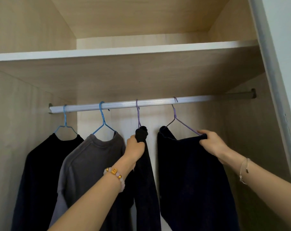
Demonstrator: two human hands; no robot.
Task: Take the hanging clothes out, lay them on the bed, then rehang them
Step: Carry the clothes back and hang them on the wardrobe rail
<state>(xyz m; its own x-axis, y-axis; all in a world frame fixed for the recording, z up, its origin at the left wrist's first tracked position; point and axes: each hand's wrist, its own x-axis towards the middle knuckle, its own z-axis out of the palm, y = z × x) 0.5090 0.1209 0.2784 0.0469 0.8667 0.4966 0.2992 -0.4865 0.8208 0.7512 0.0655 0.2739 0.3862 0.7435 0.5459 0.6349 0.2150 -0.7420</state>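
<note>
Several garments hang on a silver rail inside a wooden wardrobe. From the left: a black top on a blue hanger, a grey sweatshirt on a blue hanger, a dark garment on a purple hanger, and a dark navy garment on a purple hanger. My left hand grips the top of the third dark garment. My right hand grips the right shoulder of the navy garment at the hanger's arm.
A shelf board runs above the rail. The wardrobe's side walls close in left and right, and a pale door frame stands at the right. The rail's right end past the last hanger is bare.
</note>
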